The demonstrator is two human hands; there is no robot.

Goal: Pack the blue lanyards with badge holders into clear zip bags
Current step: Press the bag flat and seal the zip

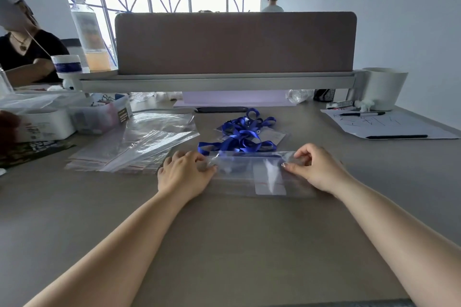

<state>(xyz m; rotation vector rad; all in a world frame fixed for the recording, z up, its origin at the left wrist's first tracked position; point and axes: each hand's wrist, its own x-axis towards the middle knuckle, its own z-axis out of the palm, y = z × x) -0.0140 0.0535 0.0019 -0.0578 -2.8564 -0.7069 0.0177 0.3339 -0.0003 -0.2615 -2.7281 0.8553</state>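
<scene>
A clear zip bag (252,177) lies flat on the grey table in front of me, with a white badge holder (269,179) inside. My left hand (184,174) pinches the bag's left end and my right hand (314,167) pinches its right end, both near the bag's far edge. Just behind the bag lies a tangle of blue lanyards (239,132) with clear badge holders under them. To the left sits a pile of empty clear zip bags (139,144).
A brown desk divider (234,42) on a grey shelf rail closes off the back. White and clear storage boxes (74,119) stand at the left, a paper sheet with pens (389,124) and a white cup (384,87) at the right. A person sits at far left.
</scene>
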